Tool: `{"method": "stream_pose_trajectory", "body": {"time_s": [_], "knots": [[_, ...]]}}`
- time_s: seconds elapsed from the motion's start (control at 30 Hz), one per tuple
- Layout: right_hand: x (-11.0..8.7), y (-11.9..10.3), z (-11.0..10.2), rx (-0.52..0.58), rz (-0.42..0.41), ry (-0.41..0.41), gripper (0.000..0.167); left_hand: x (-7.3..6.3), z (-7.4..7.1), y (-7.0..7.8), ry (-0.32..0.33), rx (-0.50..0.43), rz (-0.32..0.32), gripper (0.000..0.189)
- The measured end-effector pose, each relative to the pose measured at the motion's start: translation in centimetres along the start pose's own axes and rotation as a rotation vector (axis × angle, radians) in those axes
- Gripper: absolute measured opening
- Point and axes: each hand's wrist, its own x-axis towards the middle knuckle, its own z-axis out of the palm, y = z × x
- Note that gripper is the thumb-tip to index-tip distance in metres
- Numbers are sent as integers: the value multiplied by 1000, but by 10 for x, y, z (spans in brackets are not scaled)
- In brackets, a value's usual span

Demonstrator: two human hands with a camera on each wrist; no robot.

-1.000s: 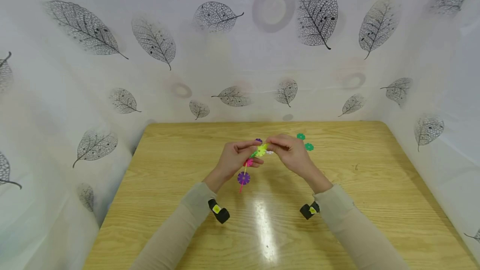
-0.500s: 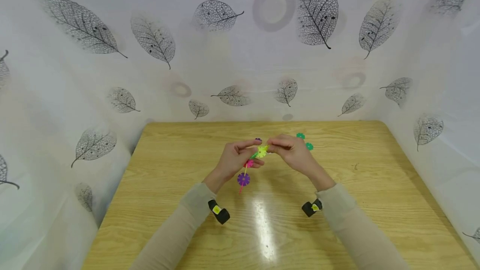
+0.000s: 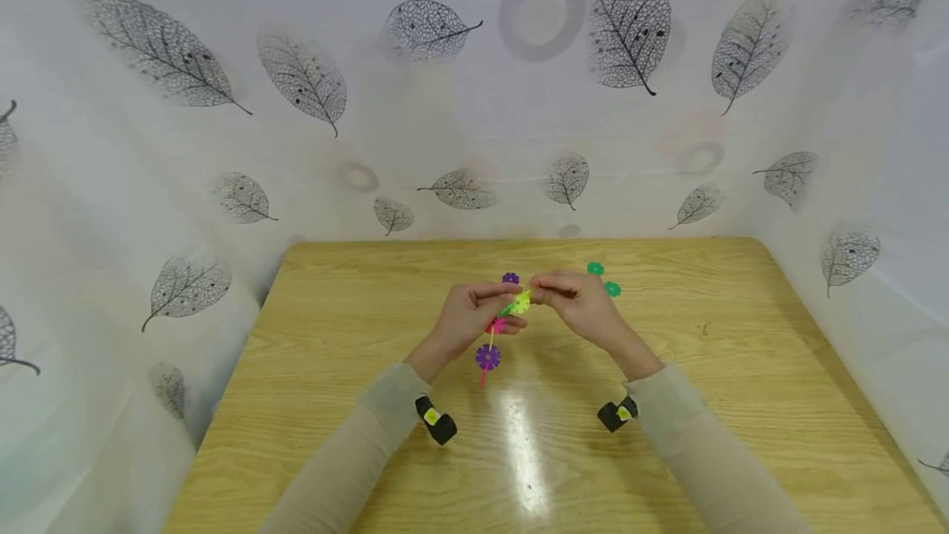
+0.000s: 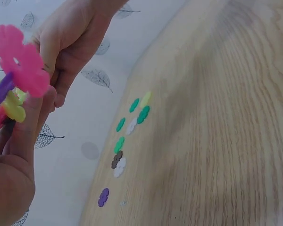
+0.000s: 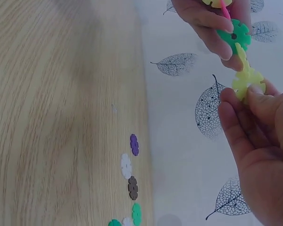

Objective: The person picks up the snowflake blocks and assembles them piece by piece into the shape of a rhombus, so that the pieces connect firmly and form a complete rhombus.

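Note:
In the head view my left hand (image 3: 470, 313) holds a chain of interlocking plastic snowflake discs. From its fingers hangs the lower part of the chain, with a purple disc (image 3: 488, 357) near the end; a pink disc (image 4: 21, 61) looms large in the left wrist view. My right hand (image 3: 578, 307) pinches a yellow snowflake disc (image 5: 243, 90) between thumb and fingers. This disc touches another yellow disc (image 5: 240, 52), seen edge-on, that meets a green disc (image 5: 235, 36) at the left hand's fingers. Whether the two yellow discs are fully slotted together I cannot tell.
Loose discs lie on the wooden table (image 3: 334, 402) beyond the hands, among them a purple one (image 4: 103, 197), a brown one (image 5: 133, 188), a white one (image 5: 126, 165) and several green ones (image 3: 612, 289). A leaf-print curtain (image 3: 474, 122) encloses the table's back and sides.
Both hands stay close together and keep their holds. The left hand and the hanging chain have shifted slightly right and down, showing more of the loose purple disc behind.

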Motion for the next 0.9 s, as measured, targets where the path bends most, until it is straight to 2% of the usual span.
{"method": "stream_pose_trajectory", "body": {"time_s": [0.2,0.4,0.8,0.9], "knots": [[-1,0,-1,9,63,-19,23,0,3,1,-13,29,-19,28],[0,-3,3,-30,62,-26,25,-1,6,3,-10,83,-15,29],[1,-3,8,12,49,-14,27,0,6,3,16,103,2,34],[-1,-3,8,15,70,-7,30,-1,7,4,31,121,0,32]]}}
